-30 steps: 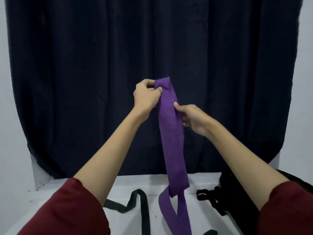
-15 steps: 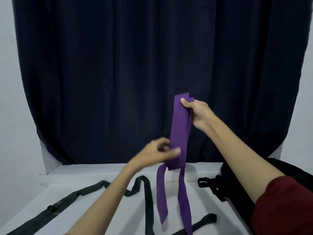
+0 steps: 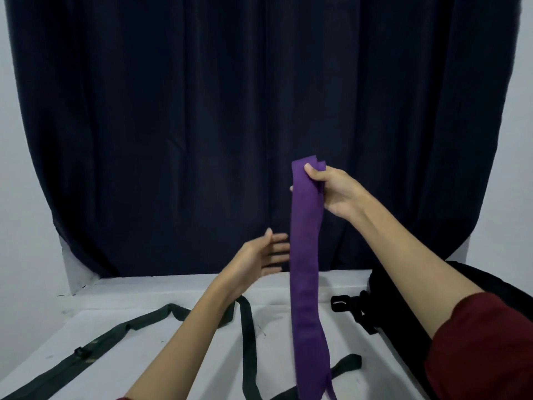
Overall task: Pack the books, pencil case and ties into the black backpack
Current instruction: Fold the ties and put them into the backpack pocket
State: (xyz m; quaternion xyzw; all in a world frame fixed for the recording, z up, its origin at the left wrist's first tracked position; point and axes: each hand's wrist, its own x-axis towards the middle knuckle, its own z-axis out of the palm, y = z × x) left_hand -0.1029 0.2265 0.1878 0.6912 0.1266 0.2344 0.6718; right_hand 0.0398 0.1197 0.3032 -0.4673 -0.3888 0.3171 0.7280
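Ties [image 3: 305, 255] hang above white table [image 3: 144, 298] before dark curtain [image 3: 202, 111].

The table [image 3: 288, 319] serves as the landmark. Behind its far edge hangs a curtain [image 3: 202, 111]. On its right side sits the backpack [image 3: 403, 295], straps toward the middle. A long tie [image 3: 248, 336] lies across its left and middle. Above its middle, a folded tie [image 3: 305, 255] hangs from the right hand [image 3: 336, 192]; the left hand [image 3: 259, 258] is just left of that tie, above the far edge.
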